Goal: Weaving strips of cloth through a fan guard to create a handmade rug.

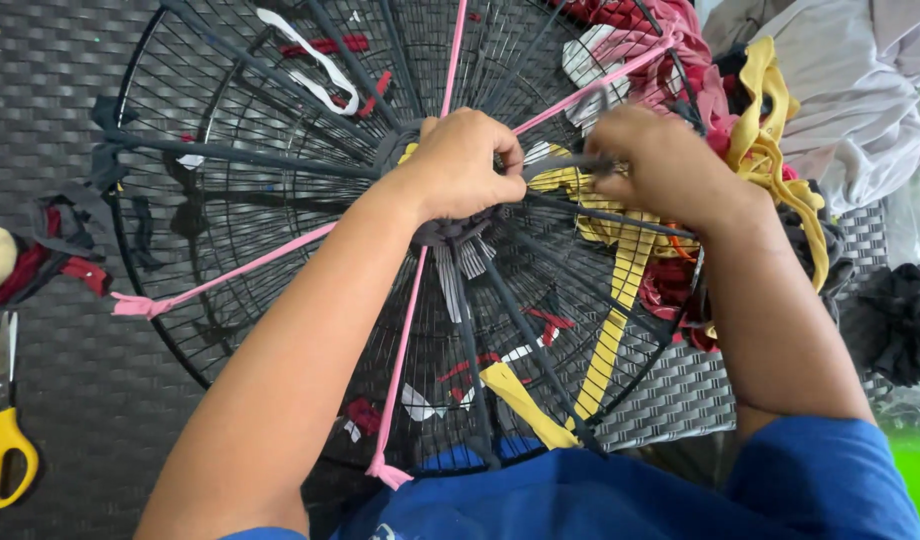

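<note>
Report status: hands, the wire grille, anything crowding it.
Left hand fisted at the hub of the round wire grille; right hand pinching a dark fabric strip. Pink strips strung across. Fabric scraps piled at the right rim; yellow scissors far left.

Round black wire fan guard [230, 130] lying flat, yellow fabric strip [620, 290] woven at hub — pink strips [270, 260] radiating outward

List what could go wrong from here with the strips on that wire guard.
1. Both hands, left hand and right hand, pinch strips at the hub of the round wire guard; a slipped grip could loosen the weave there.
2. The pink strips are stretched taut to the rim; a hard pull may undo their end knots.
3. The loose yellow strip hangs across the wires and might snag or tangle.
</note>
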